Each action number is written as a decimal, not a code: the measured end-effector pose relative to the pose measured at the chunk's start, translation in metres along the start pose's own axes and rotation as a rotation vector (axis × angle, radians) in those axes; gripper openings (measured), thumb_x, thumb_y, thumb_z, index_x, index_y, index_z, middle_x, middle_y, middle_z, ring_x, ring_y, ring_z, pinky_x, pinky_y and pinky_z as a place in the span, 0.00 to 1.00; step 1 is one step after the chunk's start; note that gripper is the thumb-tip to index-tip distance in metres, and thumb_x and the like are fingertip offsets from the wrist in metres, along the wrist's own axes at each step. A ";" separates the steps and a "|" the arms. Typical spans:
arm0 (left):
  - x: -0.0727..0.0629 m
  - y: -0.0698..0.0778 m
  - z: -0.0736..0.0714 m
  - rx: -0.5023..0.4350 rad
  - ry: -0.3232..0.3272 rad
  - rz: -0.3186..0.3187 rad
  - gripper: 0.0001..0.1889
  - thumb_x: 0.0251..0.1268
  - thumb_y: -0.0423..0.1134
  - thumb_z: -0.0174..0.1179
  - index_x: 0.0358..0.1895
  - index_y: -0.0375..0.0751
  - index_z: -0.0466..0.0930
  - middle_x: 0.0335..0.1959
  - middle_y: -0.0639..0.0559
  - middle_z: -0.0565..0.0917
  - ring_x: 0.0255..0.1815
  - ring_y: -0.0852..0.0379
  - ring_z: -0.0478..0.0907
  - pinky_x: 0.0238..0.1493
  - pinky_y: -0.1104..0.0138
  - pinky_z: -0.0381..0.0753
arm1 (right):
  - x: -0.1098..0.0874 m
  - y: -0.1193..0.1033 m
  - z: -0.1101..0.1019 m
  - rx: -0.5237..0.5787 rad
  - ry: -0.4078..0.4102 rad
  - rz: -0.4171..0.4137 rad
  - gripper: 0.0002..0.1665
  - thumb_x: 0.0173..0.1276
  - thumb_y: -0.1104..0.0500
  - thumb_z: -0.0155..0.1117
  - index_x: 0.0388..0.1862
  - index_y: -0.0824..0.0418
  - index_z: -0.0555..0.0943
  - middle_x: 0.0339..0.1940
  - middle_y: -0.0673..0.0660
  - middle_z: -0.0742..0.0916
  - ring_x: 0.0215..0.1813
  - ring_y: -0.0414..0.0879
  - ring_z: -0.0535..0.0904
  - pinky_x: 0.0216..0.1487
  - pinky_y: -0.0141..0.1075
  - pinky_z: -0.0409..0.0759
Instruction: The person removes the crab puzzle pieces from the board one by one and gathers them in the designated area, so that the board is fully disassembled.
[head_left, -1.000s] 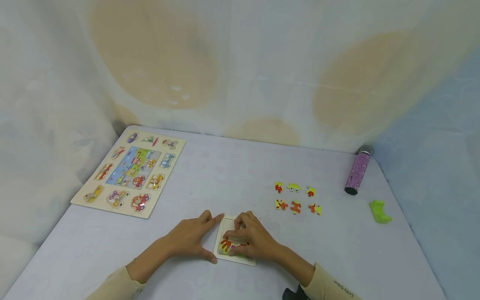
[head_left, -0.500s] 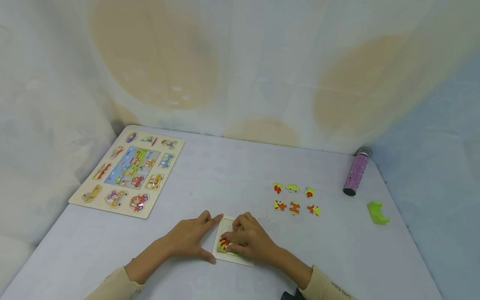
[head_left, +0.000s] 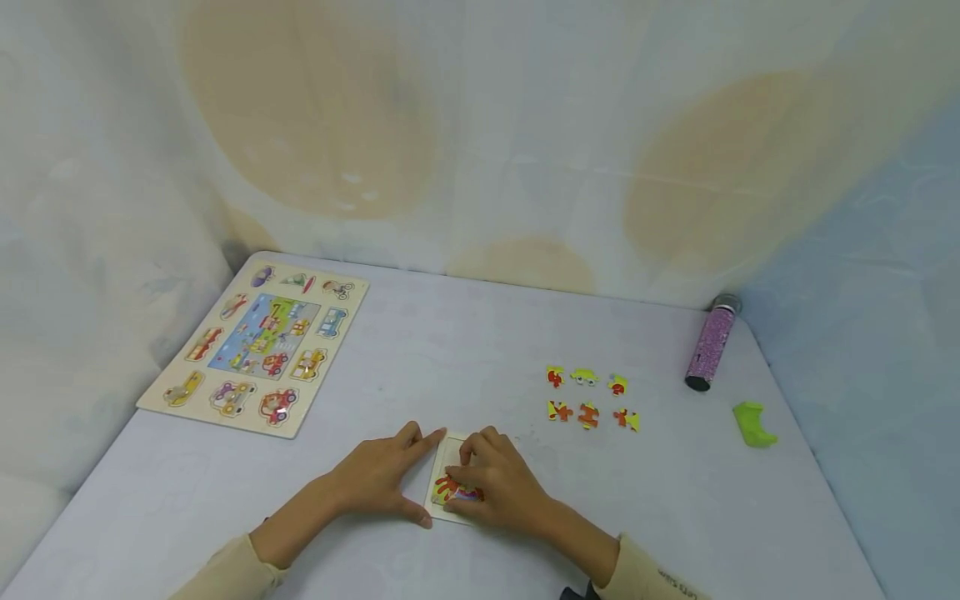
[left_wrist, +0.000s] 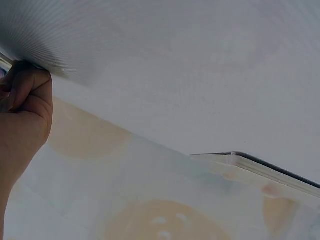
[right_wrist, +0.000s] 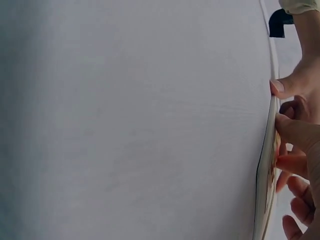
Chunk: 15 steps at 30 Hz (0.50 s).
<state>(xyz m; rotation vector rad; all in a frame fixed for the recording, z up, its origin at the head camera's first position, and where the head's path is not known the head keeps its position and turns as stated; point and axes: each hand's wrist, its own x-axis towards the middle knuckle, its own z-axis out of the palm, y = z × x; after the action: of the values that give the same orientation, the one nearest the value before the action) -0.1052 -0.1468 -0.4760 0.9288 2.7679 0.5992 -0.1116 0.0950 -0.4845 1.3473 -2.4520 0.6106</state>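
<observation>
A small pale puzzle tray (head_left: 441, 454) lies flat on the table near the person, with yellow and red puzzle pieces (head_left: 446, 490) in its near part. Along its left edge, my left hand (head_left: 375, 477) rests with thumb and index finger spread, one tip at each left corner. From the right, my right hand (head_left: 506, 492) covers much of the tray, its thumb and index finger pinching at a puzzle piece inside. In the right wrist view, the right thumb (right_wrist: 287, 125) is at the rim of the tray (right_wrist: 265, 175), seen almost edge-on.
Two rows of loose puzzle pieces (head_left: 588, 415) lie right of the tray. A large vehicle puzzle board (head_left: 315, 392) is at the back left. A purple glittery cylinder (head_left: 709, 350) and a green curved block (head_left: 753, 425) are on the right. Fabric (head_left: 480, 150) hangs behind the table.
The right hand has shifted slightly left over the tray, and more of the red and yellow picture shows between its fingers. The left hand stays at the tray's edge.
</observation>
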 end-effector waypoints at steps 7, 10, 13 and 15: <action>0.001 0.002 -0.001 0.003 -0.004 0.003 0.58 0.40 0.73 0.69 0.74 0.44 0.64 0.45 0.60 0.66 0.28 0.67 0.65 0.29 0.73 0.68 | 0.002 -0.006 -0.001 0.056 -0.038 0.044 0.19 0.54 0.49 0.78 0.45 0.52 0.90 0.40 0.46 0.75 0.44 0.41 0.65 0.46 0.31 0.66; 0.000 0.003 -0.002 0.002 -0.004 0.008 0.57 0.40 0.73 0.70 0.74 0.43 0.64 0.45 0.59 0.66 0.28 0.67 0.65 0.29 0.73 0.69 | -0.001 -0.006 0.002 0.105 -0.022 0.077 0.21 0.53 0.50 0.79 0.47 0.51 0.90 0.40 0.47 0.75 0.44 0.42 0.66 0.46 0.32 0.66; -0.001 0.002 -0.002 0.003 0.002 0.015 0.58 0.40 0.73 0.70 0.74 0.43 0.64 0.46 0.59 0.66 0.28 0.67 0.65 0.30 0.73 0.69 | -0.004 -0.005 0.006 0.144 -0.006 0.117 0.22 0.53 0.49 0.79 0.48 0.51 0.89 0.39 0.47 0.74 0.44 0.43 0.65 0.46 0.32 0.65; -0.001 0.002 -0.001 0.007 0.015 0.025 0.57 0.41 0.73 0.69 0.74 0.43 0.64 0.46 0.59 0.66 0.28 0.67 0.65 0.30 0.73 0.69 | -0.005 -0.004 0.008 0.153 -0.004 0.142 0.22 0.54 0.47 0.79 0.49 0.50 0.89 0.39 0.46 0.74 0.44 0.42 0.65 0.47 0.32 0.65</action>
<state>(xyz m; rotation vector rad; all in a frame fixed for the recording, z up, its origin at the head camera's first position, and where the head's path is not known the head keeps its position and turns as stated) -0.1036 -0.1468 -0.4739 0.9650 2.7774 0.6037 -0.1058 0.0934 -0.4925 1.2357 -2.5652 0.8462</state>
